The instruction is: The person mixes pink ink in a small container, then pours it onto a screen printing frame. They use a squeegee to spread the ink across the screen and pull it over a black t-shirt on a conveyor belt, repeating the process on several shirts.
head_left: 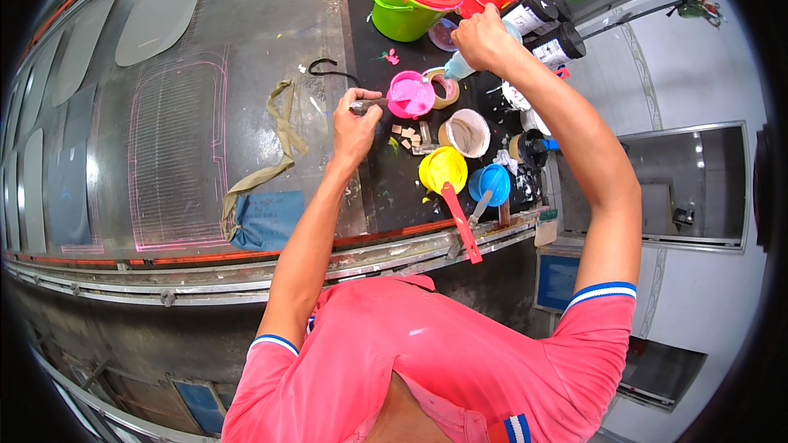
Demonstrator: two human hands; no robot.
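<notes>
1. Pink cup (412, 92), upper middle of the frame: paint is already in it. At its left side, the left hand (355, 125) pinches a greyish handle (368, 104).
2. Pale blue bottle (460, 67), upper right of centre: the right hand (484, 39) is closed around it. Whether anything has poured cannot be told; the work looks midway.
3. Around, left to right: strap (286, 119), left of centre; lidded green bucket (402, 21), top; yellow cup (437, 169), centre; tape roll (448, 92), between pink cup and bottle, partly in the way.

This looks like a workshop: colour-filled tubs (413, 98) crowd a stained worktable (392, 201)
</notes>
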